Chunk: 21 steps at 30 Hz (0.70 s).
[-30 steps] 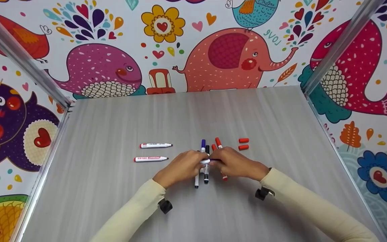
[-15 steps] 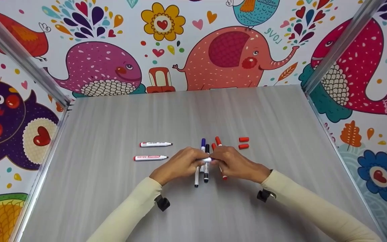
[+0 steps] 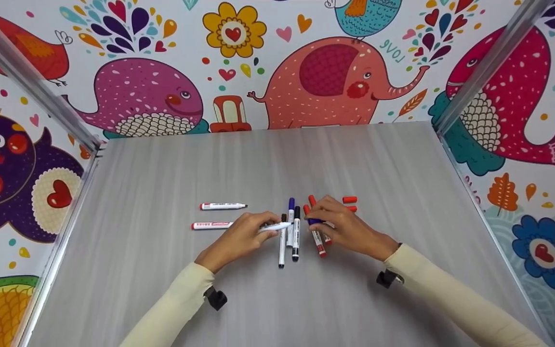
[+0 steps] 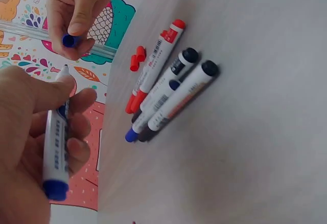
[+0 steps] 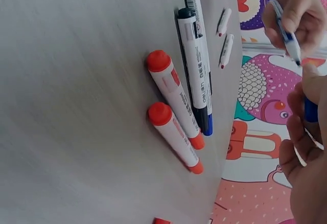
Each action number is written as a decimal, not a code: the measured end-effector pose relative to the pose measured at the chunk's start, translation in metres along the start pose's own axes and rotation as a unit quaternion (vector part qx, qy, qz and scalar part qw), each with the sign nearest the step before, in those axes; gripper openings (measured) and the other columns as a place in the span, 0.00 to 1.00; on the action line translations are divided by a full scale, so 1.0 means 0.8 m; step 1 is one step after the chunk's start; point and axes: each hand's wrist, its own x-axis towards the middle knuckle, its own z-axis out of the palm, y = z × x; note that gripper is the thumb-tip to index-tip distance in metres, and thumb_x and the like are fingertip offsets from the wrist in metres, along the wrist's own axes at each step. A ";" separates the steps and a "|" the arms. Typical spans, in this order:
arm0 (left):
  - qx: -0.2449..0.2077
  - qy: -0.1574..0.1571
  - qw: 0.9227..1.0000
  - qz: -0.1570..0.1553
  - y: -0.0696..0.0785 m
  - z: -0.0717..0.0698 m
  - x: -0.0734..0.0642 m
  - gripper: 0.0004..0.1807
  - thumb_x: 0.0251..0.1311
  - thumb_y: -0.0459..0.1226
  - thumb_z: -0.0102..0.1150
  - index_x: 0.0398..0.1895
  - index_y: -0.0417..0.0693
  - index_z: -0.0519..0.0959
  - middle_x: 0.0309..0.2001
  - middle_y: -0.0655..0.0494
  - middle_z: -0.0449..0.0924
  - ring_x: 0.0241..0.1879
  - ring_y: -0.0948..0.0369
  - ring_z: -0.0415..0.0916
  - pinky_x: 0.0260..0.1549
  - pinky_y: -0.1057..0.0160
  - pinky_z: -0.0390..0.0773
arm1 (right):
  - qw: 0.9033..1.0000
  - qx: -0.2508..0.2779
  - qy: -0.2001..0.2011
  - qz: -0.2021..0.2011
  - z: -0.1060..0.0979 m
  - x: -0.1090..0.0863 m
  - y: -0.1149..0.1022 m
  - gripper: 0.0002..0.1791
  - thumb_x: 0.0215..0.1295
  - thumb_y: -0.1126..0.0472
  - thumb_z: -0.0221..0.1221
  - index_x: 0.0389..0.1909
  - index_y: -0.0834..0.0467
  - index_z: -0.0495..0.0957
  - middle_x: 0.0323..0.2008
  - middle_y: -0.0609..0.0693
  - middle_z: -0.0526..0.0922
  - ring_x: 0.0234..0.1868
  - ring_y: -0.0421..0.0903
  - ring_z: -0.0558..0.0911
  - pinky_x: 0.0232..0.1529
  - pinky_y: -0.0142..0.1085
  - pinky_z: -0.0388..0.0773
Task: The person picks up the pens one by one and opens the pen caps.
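My left hand (image 3: 239,238) holds a white marker with a blue end plug (image 4: 56,147), its bare tip pointing toward the other hand. The fingers wrap the barrel and the thumb lies near the tip. Across from it, my right hand (image 3: 347,226) pinches a blue marker cap (image 4: 70,41), apart from the marker. Beneath and between the hands lie two black-capped markers (image 3: 296,236) and a blue-capped marker (image 3: 291,229). Two red-capped markers (image 5: 175,104) lie under the right hand, partly covered by it in the head view.
Two uncapped red markers (image 3: 222,206) lie left on the grey table (image 3: 171,289), the nearer one partly behind the left hand. Two loose red caps (image 3: 350,199) lie beyond the right hand. Cartoon-printed panels (image 3: 239,86) and metal posts (image 3: 492,67) border the table.
The hands were together over the markers and have parted, left hand to the left and right hand to the right. The blue cap is now off the marker's tip.
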 end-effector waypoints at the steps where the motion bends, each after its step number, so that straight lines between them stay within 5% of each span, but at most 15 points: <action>1: 0.006 0.006 1.000 0.002 -0.002 0.000 -0.003 0.11 0.73 0.31 0.70 0.55 0.42 0.87 0.50 0.52 0.91 0.46 0.60 0.85 0.48 0.54 0.86 | 1.000 0.007 0.005 0.006 0.000 -0.001 0.001 0.17 0.68 0.63 0.74 0.57 0.57 0.90 0.49 0.48 0.81 0.50 0.45 0.78 0.47 0.33 0.83; 7: 0.047 0.031 0.998 0.013 -0.016 -0.001 -0.019 0.11 0.70 0.33 0.73 0.53 0.48 0.91 0.48 0.58 0.85 0.45 0.62 0.81 0.47 0.60 0.83 | 0.999 0.018 0.032 0.013 0.002 -0.006 0.011 0.21 0.62 0.70 0.77 0.57 0.63 0.89 0.47 0.50 0.76 0.46 0.45 0.78 0.42 0.35 0.81; 12: 0.042 0.051 0.998 0.015 -0.025 -0.003 -0.029 0.12 0.68 0.32 0.75 0.53 0.45 0.91 0.45 0.58 0.86 0.43 0.60 0.82 0.45 0.58 0.84 | 0.999 0.027 0.039 0.023 0.004 -0.011 0.019 0.19 0.63 0.72 0.75 0.56 0.65 0.88 0.49 0.51 0.80 0.49 0.48 0.85 0.50 0.37 0.87; 21: 0.044 0.084 0.995 -0.003 -0.036 -0.003 -0.045 0.08 0.65 0.30 0.77 0.45 0.44 0.89 0.43 0.57 0.88 0.43 0.61 0.83 0.46 0.56 0.85 | 0.995 0.049 0.033 0.077 0.004 -0.021 0.027 0.17 0.67 0.75 0.72 0.51 0.58 0.82 0.48 0.47 0.85 0.45 0.44 0.83 0.47 0.35 0.82</action>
